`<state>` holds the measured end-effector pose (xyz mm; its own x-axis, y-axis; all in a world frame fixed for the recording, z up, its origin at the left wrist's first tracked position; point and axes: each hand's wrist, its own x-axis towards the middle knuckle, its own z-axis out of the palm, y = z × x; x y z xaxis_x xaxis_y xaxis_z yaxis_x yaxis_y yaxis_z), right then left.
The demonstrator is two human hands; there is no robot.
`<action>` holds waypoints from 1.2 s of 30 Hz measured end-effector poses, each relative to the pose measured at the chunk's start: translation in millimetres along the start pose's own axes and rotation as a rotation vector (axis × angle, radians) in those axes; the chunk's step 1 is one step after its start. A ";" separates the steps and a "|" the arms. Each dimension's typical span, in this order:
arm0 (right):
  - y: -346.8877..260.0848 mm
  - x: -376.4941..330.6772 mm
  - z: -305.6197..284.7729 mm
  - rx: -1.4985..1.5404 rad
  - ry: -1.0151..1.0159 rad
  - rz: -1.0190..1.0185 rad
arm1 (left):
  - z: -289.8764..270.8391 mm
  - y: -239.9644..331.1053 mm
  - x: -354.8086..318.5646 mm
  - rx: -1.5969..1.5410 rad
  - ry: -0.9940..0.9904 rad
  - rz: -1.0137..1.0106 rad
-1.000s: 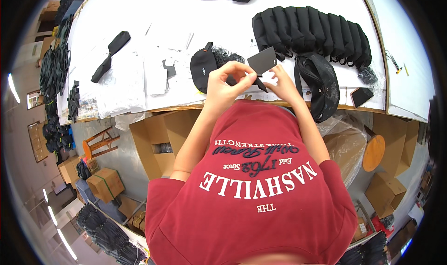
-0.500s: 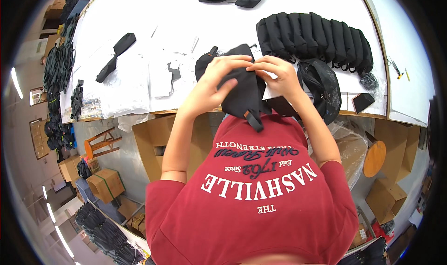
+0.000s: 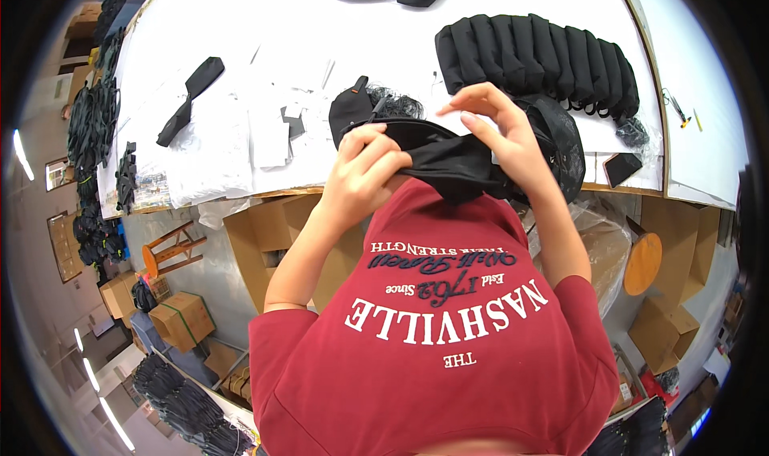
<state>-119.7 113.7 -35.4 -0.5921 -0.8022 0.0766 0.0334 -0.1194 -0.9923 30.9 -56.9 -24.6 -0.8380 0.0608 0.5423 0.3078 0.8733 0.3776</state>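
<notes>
white table (image 3: 497, 8) held a finished row of black pouches (image 3: 537, 56) at one o'clock, while left hand (image 3: 364, 172) and right hand (image 3: 501, 132) pinched another black pouch (image 3: 448, 164), apparently unfinished.

The person wears a dark red T-shirt (image 3: 448, 352) with short sleeves that end above the elbows. White block lettering runs across the chest in a gentle arc, with a smaller white word beneath it. Further lettering in dark, curly script and a line of small dark capitals sit on the same front panel. The fabric looks like plain cotton, lightly creased around the shoulders. Both forearms are bare from sleeve hem to wrist. The left hand (image 3: 364, 172) and right hand (image 3: 501, 136) carry no gloves, rings or watch that can be made out.
</notes>
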 end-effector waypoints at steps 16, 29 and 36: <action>-46.2 21.7 6.8 -0.727 -0.627 0.118 | -27.6 29.3 8.7 -0.255 -0.364 -0.148; -41.7 9.0 26.3 -0.859 -0.296 0.011 | -16.4 27.9 -15.8 -0.085 -0.621 -0.162; -30.9 -2.6 30.7 -1.066 -0.304 -0.099 | -14.2 26.7 -8.0 -0.087 -0.682 -0.274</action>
<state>-94.4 101.5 -2.0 -0.3270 -0.9443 0.0363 -0.7984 0.2556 -0.5452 52.2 -40.9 -8.1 -0.9751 0.1575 -0.1561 0.0580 0.8605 0.5061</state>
